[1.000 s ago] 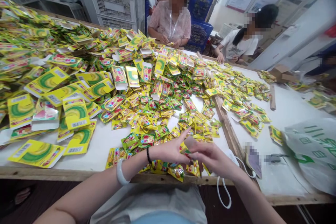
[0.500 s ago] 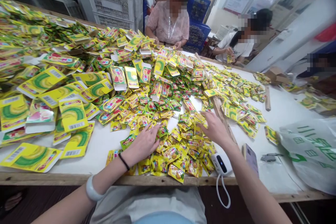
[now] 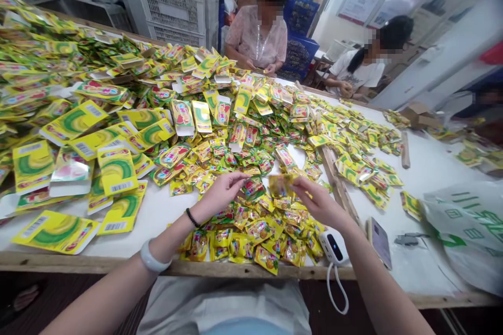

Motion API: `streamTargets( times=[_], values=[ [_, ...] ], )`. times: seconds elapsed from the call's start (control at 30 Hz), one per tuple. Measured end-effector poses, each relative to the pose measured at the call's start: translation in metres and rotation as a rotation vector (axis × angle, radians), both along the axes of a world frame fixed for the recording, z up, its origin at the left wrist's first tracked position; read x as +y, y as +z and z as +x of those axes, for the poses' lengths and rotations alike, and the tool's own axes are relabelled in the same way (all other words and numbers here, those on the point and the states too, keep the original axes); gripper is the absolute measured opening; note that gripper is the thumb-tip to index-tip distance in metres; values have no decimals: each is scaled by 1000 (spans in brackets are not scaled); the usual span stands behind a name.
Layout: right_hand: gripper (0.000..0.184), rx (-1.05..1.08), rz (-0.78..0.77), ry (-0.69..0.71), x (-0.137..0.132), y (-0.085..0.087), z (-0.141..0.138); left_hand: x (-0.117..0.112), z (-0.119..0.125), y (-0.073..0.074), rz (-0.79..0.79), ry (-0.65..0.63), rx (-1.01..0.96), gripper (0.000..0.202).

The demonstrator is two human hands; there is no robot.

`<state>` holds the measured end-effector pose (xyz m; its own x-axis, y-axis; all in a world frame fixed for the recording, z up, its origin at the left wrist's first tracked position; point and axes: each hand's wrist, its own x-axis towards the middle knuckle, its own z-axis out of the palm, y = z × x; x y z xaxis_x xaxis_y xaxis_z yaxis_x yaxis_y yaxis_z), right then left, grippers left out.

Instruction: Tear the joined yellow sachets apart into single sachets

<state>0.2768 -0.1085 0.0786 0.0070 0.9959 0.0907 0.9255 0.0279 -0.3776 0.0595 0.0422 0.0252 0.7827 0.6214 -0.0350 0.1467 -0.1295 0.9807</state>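
My left hand (image 3: pixel 220 194), with a dark beaded bracelet and a pale bangle on its arm, is closed in a pinch at the edge of a small green and red candy packet (image 3: pixel 253 187). Facing it, my right hand (image 3: pixel 320 200) grips a yellow candy packet (image 3: pixel 280 186) between thumb and fingers, blurred by motion. Both hands are just above a heap of yellow candy packets (image 3: pixel 259 230) near the table's front edge. Behind them lie more green and red packets (image 3: pixel 239 159).
Flat yellow cartons (image 3: pixel 120 167) pile up on the left. A wooden strip (image 3: pixel 338 180) crosses the white table (image 3: pixel 420 167). On the right are a white power bank (image 3: pixel 334 246), a phone (image 3: pixel 379 242) and a plastic bag (image 3: pixel 467 230). Two people sit across the table.
Both hands have lifted from the heap. My left fingers have drawn into a pinch with the green packet, and my right hand has picked up a yellow packet. The view has shifted slightly.
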Motion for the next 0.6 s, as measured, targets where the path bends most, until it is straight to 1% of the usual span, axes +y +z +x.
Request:
streamTargets(
  times=[0.07, 0.13, 0.2, 0.27, 0.33, 0.37, 0.4, 0.43, 0.47, 0.53, 0.57, 0.6],
  values=[
    [17, -5, -148, 129, -3, 15, -15, -2, 9, 7, 29, -154, 44, 34],
    [15, -111, -239, 221, -2, 20, -28, -5, 16, 14, 27, -325, 96, 34],
    [16, -265, -265, 238, 1, 18, -37, -9, 20, 20, -13, -453, 138, 38],
    [20, -396, -250, 232, 4, 12, -43, -12, 22, 24, -54, -552, 142, 41],
    [21, -454, -215, 244, 6, 5, -45, -12, 22, 25, -57, -629, 102, 38],
    [22, -439, -192, 248, 6, 2, -44, -12, 22, 25, -26, -642, 80, 36],
    [24, -376, -159, 230, 5, -2, -43, -12, 21, 24, 26, -630, 62, 37],
    [26, -257, -115, 182, 4, -6, -41, -12, 21, 23, 91, -592, 48, 41],
    [32, -79, -72, 112, 3, -12, -39, -14, 22, 22, 163, -543, 41, 45],
    [45, 379, -48, -35, -1, -24, -34, -19, 26, 21, 290, -462, 34, 49],
    [47, 604, -69, -85, -3, -31, -32, -24, 30, 21, 335, -433, 23, 51],
    [45, 788, -90, -121, -6, -37, -29, -28, 35, 23, 373, -412, 5, 51]
  ],
)
